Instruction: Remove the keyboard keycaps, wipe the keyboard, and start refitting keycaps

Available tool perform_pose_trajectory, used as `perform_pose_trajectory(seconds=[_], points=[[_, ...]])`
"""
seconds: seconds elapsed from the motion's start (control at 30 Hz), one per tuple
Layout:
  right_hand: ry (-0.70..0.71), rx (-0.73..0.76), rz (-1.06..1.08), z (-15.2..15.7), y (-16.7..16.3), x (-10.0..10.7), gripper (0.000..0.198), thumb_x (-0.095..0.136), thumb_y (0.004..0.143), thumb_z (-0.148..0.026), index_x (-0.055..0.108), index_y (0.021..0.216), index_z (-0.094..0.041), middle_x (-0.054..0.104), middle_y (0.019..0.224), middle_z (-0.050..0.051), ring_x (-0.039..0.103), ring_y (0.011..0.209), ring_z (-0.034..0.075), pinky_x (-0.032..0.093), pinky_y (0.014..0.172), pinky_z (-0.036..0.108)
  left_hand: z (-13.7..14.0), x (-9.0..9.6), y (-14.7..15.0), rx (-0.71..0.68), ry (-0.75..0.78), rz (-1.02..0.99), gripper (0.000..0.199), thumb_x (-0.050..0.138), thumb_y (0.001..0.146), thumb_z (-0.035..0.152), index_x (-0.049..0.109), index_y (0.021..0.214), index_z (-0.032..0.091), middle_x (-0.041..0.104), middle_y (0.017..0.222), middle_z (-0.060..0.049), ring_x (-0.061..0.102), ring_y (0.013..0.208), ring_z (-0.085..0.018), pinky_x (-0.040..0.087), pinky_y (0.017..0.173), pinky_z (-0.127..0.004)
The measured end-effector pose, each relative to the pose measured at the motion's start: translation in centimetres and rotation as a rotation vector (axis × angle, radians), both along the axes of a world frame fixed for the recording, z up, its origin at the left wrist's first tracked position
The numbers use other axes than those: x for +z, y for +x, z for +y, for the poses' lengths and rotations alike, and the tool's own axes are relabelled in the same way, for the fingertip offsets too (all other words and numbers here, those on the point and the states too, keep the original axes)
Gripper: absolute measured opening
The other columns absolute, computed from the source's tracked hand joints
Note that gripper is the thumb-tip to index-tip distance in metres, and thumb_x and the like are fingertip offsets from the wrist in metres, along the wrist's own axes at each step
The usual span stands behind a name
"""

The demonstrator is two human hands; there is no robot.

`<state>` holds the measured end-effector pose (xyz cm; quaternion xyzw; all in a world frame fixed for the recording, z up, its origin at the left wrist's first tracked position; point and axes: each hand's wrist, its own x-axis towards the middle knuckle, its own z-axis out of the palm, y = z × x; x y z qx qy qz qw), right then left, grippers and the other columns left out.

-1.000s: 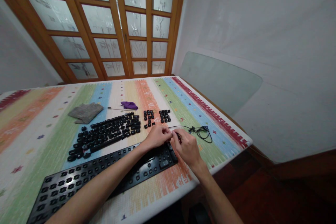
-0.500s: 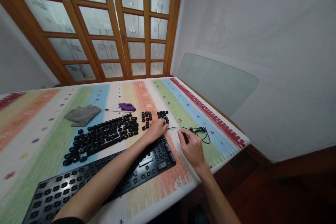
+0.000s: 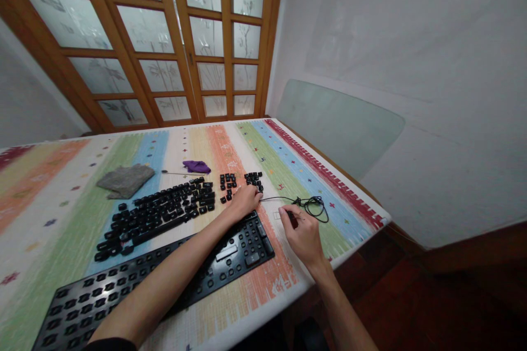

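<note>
A black keyboard base (image 3: pixel 236 271) with its keycaps off lies under my left forearm. Beyond its upper right corner, my left hand (image 3: pixel 246 200) is closed beside the loose number-pad keycaps (image 3: pixel 253 178); whatever its fingertips hold is too small to make out. My right hand (image 3: pixel 302 233) hovers to the right of the base, thumb and fingers pinched on a thin wire keycap puller (image 3: pixel 277 215), its wire end pointing left. A black cable (image 3: pixel 315 208) runs from near my left fingertips into a coil behind my right hand.
Black keycaps (image 3: pixel 164 211) lie in keyboard order beyond the base. Past them are a grey cloth (image 3: pixel 125 180), a purple cloth (image 3: pixel 196 166) and a thin stick with a dark tip (image 3: pixel 177 172). The striped tablecloth's edge (image 3: pixel 354 249) runs along the right.
The view has shifted slightly, so the table contents appear a little further left. Both hands keep nearly the same place and grip.
</note>
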<state>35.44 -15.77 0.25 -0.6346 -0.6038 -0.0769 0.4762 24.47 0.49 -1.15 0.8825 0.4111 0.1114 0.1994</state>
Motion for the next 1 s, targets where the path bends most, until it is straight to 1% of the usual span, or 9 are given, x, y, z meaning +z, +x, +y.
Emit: perform_pose_trajectory(seconds=[0.2,0.37,0.53,0.63,0.73,0.8,0.83,0.9,1.0], points=[[-0.015,0.002,0.002,0.0,-0.2,0.1,0.021,0.051,0.096,-0.026,0.066,0.082,-0.019,0.069,0.071,0.003,0.063,0.059,0.016,0.050,0.060,0.027,0.0,0.1,0.2,-0.004,0.008,-0.012,0.030,0.051,0.092,0.027,0.075,0.081,0.013,0.075,0.087,-0.015,0.069,0.085,-0.024,0.048,0.075,-0.030],[0.007,0.001,0.000,-0.3,-0.2,0.2,0.020,0.052,0.096,-0.025,0.065,0.083,-0.018,0.067,0.068,0.002,0.061,0.055,0.015,0.049,0.058,0.026,-0.4,0.4,-0.3,-0.013,0.017,-0.029,0.030,0.052,0.091,0.026,0.075,0.080,0.012,0.074,0.085,-0.016,0.069,0.083,-0.025,0.048,0.075,-0.032],[0.022,0.027,0.031,-0.6,-0.1,0.3,0.017,0.054,0.095,-0.024,0.064,0.083,-0.018,0.068,0.070,0.001,0.060,0.055,0.014,0.048,0.059,0.025,-0.6,0.9,-2.0,-0.035,0.024,-0.052,0.030,0.051,0.090,0.022,0.076,0.079,0.011,0.074,0.080,-0.015,0.069,0.079,-0.025,0.047,0.073,-0.031],[0.000,0.065,0.061,-0.8,-0.2,0.4,0.020,0.052,0.097,-0.025,0.064,0.082,-0.019,0.067,0.072,0.002,0.059,0.057,0.013,0.047,0.059,0.025,-1.3,1.5,-3.9,-0.062,0.018,-0.073,0.026,0.052,0.088,0.018,0.076,0.080,0.012,0.073,0.075,-0.011,0.067,0.073,-0.023,0.046,0.069,-0.029],[-0.055,0.121,0.018,-1.1,-0.5,0.8,0.029,0.045,0.100,-0.024,0.060,0.075,-0.019,0.061,0.066,0.001,0.057,0.059,0.014,0.043,0.060,0.027,-3.0,2.0,-6.2,-0.119,0.001,-0.108,0.023,0.053,0.091,0.022,0.075,0.090,0.015,0.071,0.073,-0.006,0.065,0.068,-0.019,0.044,0.066,-0.026],[-0.084,0.164,-0.052,-1.3,-0.8,1.2,0.035,0.041,0.101,-0.025,0.054,0.069,-0.019,0.055,0.063,0.001,0.054,0.061,0.015,0.041,0.061,0.028,-4.8,2.2,-7.9,-0.187,0.002,-0.192,0.022,0.052,0.093,0.024,0.073,0.092,0.016,0.071,0.079,-0.006,0.064,0.070,-0.018,0.045,0.067,-0.026],[-0.096,0.192,-0.088,-1.4,-0.9,1.4,0.036,0.040,0.102,-0.024,0.051,0.068,-0.020,0.053,0.064,0.002,0.053,0.062,0.016,0.040,0.061,0.029,-5.8,2.2,-8.7,-0.213,0.007,-0.197,0.020,0.054,0.092,0.025,0.072,0.093,0.016,0.070,0.079,-0.006,0.063,0.071,-0.018,0.045,0.068,-0.027],[-0.136,0.271,-0.143,-1.6,-1.2,1.6,0.035,0.038,0.102,-0.023,0.050,0.070,-0.020,0.053,0.069,0.003,0.052,0.067,0.017,0.041,0.064,0.030,-7.8,2.0,-10.2,-0.254,0.034,-0.175,0.017,0.058,0.091,0.028,0.070,0.095,0.016,0.067,0.078,-0.005,0.062,0.072,-0.019,0.046,0.069,-0.028],[-0.263,0.432,-0.189,-1.7,-1.4,1.6,0.029,0.036,0.102,-0.019,0.052,0.078,-0.019,0.056,0.077,0.004,0.053,0.073,0.017,0.043,0.067,0.029,-10.4,1.1,-11.8,-0.278,0.096,-0.144,0.017,0.062,0.089,0.034,0.068,0.091,0.018,0.066,0.085,-0.006,0.061,0.080,-0.021,0.048,0.073,-0.031]])
